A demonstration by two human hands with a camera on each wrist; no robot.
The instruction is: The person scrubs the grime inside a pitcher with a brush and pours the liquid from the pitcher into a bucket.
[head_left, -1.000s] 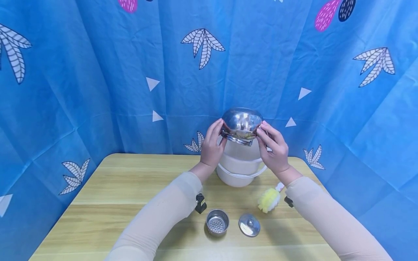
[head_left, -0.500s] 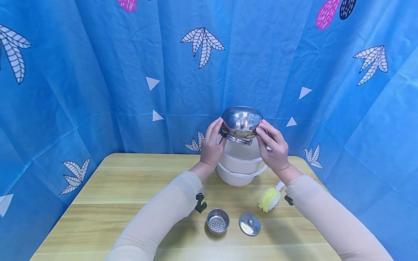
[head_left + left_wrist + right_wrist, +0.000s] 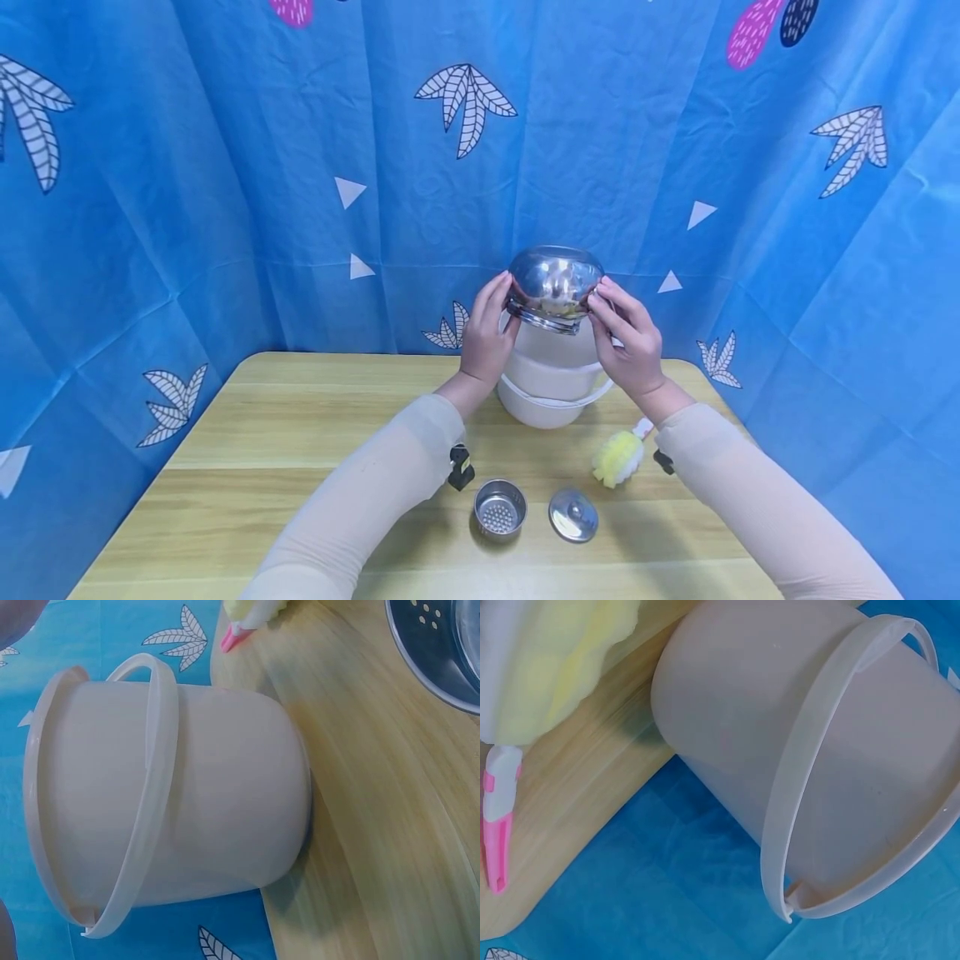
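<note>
A shiny stainless steel teapot [image 3: 557,282], round-bellied, is tipped upside down above the white bucket [image 3: 547,408]. My left hand [image 3: 486,333] grips its left side and my right hand [image 3: 628,340] grips its right side, fingertips on the metal. The teapot's mouth faces down toward the bucket, so its inside is hidden. In the left wrist view the bucket [image 3: 225,787] stands on the table with its handle hanging across its side. Nearer me lie a perforated metal strainer basket [image 3: 500,510] and a small round lid [image 3: 573,516] with a knob.
A yellow-and-white sponge brush [image 3: 618,458] lies right of the bucket; its pink-and-white handle [image 3: 499,817] shows in the right wrist view. The wooden table [image 3: 300,433] ends close behind the bucket, at a blue patterned curtain [image 3: 450,208].
</note>
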